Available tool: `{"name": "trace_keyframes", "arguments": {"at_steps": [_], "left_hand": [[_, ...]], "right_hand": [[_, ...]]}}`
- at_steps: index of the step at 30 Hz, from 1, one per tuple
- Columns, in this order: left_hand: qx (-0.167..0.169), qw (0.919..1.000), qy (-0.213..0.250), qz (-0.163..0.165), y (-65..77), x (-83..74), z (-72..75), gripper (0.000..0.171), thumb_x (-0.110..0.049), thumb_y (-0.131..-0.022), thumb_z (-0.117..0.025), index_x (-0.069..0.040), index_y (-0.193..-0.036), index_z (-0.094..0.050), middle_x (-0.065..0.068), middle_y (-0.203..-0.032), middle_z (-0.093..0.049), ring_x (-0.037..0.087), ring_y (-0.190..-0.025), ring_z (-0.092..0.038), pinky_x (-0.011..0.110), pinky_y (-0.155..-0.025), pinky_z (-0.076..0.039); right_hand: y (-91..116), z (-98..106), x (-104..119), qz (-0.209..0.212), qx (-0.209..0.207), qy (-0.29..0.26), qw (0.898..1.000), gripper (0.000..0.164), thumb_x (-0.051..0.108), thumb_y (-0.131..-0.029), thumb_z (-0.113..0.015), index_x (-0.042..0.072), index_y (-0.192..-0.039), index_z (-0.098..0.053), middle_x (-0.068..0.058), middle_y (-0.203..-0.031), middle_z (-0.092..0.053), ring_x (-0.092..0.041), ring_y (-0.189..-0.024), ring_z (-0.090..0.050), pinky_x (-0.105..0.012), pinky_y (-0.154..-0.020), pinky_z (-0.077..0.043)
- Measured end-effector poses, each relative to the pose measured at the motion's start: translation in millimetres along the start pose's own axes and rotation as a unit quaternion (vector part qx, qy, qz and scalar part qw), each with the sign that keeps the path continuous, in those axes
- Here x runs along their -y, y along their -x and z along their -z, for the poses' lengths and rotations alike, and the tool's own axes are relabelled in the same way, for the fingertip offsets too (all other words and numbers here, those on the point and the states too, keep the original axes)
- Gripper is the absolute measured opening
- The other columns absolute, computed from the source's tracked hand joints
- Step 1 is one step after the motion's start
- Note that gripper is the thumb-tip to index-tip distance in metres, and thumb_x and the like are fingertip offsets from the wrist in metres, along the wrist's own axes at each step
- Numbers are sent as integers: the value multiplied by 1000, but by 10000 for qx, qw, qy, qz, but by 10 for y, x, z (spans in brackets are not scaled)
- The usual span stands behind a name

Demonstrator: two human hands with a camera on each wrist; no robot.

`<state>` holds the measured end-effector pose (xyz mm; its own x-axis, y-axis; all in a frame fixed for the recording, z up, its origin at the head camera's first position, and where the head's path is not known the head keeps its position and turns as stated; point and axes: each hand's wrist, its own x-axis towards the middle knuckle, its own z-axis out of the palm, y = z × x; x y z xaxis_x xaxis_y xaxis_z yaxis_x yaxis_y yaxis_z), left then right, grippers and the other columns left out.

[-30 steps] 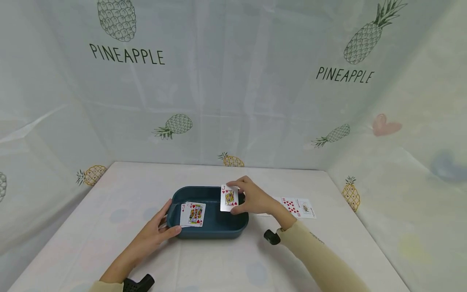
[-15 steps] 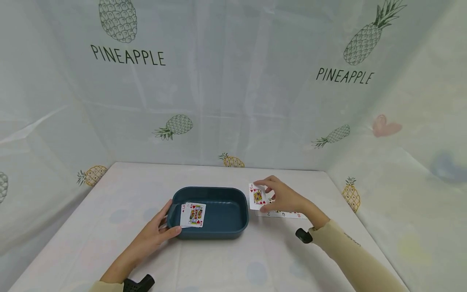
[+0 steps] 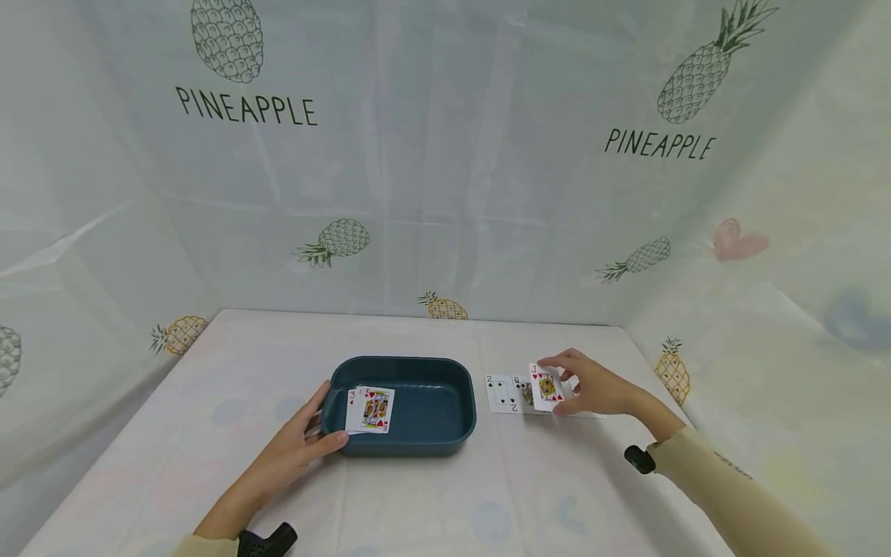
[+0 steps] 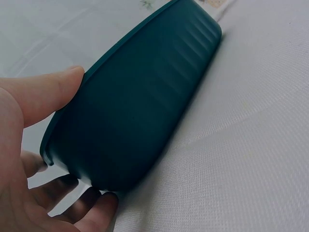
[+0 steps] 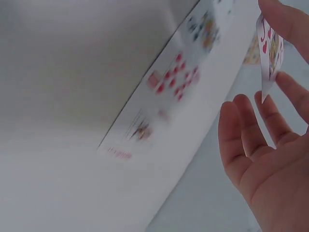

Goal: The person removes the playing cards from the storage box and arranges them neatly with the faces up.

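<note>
My left hand (image 3: pixel 291 452) grips the left end of a dark blue-green tray (image 3: pixel 426 447), thumb at the near rim and fingers round the end wall (image 4: pixel 120 116). Inside the tray, at its left, lie overlapping playing cards, a king of hearts (image 3: pixel 376 411) on top. My right hand (image 3: pixel 600 387) pinches a jack of hearts card (image 3: pixel 546 387) between thumb and index finger. It holds this card over a row of face-up cards on the table. In the right wrist view the jack card (image 5: pixel 271 50) stands edge-on, its other fingers spread below.
Right of the tray, the row includes a two of spades (image 3: pixel 500 394), a card with a Q corner mark, a red ten (image 5: pixel 175 76) and a joker (image 5: pixel 140 131). A white cloth covers the table (image 3: pixel 411 503); a pineapple-print curtain (image 3: pixel 445 170) stands behind.
My right hand has carried the jack of hearts rightward from over the tray to above the row of cards. The left hand and tray have stayed in place.
</note>
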<state>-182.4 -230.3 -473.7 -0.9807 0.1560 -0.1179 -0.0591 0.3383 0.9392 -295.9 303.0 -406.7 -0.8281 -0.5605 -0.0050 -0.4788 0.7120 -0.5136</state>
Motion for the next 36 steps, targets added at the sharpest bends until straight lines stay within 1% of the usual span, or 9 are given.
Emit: {"name": "trace_keyframes", "arguments": {"at_steps": [3, 5, 9, 12, 19, 23, 25, 31, 36], "left_hand": [[14, 10000, 63, 23, -5, 14, 4, 100, -35, -100, -76, -25, -173, -7, 28, -173, -17, 49, -150, -41, 48, -113, -50], [17, 10000, 84, 21, -8, 21, 7, 101, -35, -100, -76, -25, -173, -7, 28, -173, -18, 49, -150, -41, 48, -112, -51], [13, 10000, 49, 19, -9, 27, 7, 101, -34, -100, -76, -25, -173, -6, 30, -173, -17, 50, -150, -41, 51, -112, -51], [-1, 10000, 52, 41, -7, 28, 6, 101, -34, -100, -76, -25, -173, -6, 29, -173, -16, 50, -150, -41, 51, -112, -50], [-16, 10000, 8, 30, -5, 21, 3, 101, -35, -101, -75, -25, -173, -6, 29, -173, -17, 50, -150, -41, 51, -113, -50], [-12, 10000, 27, 51, -1, 12, -6, 100, -36, -100, -75, -26, -173, -7, 28, -173, -17, 50, -151, -40, 50, -114, -49], [-24, 10000, 31, 77, -10, 16, -9, 100, -37, -100, -76, -27, -173, -8, 27, -174, -17, 49, -151, -40, 50, -114, -49], [-68, 9999, 4, 126, -18, 16, -9, 100, -39, -100, -76, -28, -173, -8, 26, -174, -17, 49, -151, -39, 53, -116, -46], [-79, 9999, -50, 141, -1, 6, -9, 101, -40, -99, -76, -29, -173, -8, 27, -173, -18, 50, -151, -40, 54, -116, -46]], "right_hand": [[109, 74, -189, -263, 83, -64, 9996, 84, 27, -83, -94, 16, -155, -53, -10, -139, -52, -26, -119, -57, -43, -90, -58], [178, 117, -319, -466, 125, -59, 9988, 84, 29, -83, -93, 17, -156, -53, -10, -142, -51, -26, -120, -56, -40, -90, -57], [311, 178, -561, -637, 133, 66, 9979, 83, 30, -84, -92, 15, -155, -53, -14, -143, -50, -29, -121, -57, -34, -88, -56], [396, 220, -665, -751, 150, 136, 9970, 82, 29, -84, -92, 13, -155, -53, -17, -144, -50, -32, -121, -58, -32, -86, -58], [525, 334, -791, -871, 243, 339, 9953, 82, 23, -81, -93, 6, -152, -54, -23, -142, -51, -39, -118, -61, -37, -83, -56], [574, 363, -879, -1125, 301, 478, 9920, 82, 20, -80, -94, 4, -150, -56, -24, -139, -52, -40, -117, -61, -40, -83, -55], [592, 370, -917, -1161, 363, 551, 9910, 81, 19, -79, -94, 3, -149, -56, -25, -138, -52, -41, -115, -61, -41, -83, -54], [588, 369, -980, -1143, 532, 668, 9898, 79, 15, -79, -93, 1, -148, -57, -25, -136, -53, -40, -113, -60, -43, -84, -53], [539, 376, -988, -1222, 663, 751, 9874, 77, 15, -81, -92, 4, -149, -57, -24, -137, -51, -41, -115, -58, -46, -86, -52]]}}
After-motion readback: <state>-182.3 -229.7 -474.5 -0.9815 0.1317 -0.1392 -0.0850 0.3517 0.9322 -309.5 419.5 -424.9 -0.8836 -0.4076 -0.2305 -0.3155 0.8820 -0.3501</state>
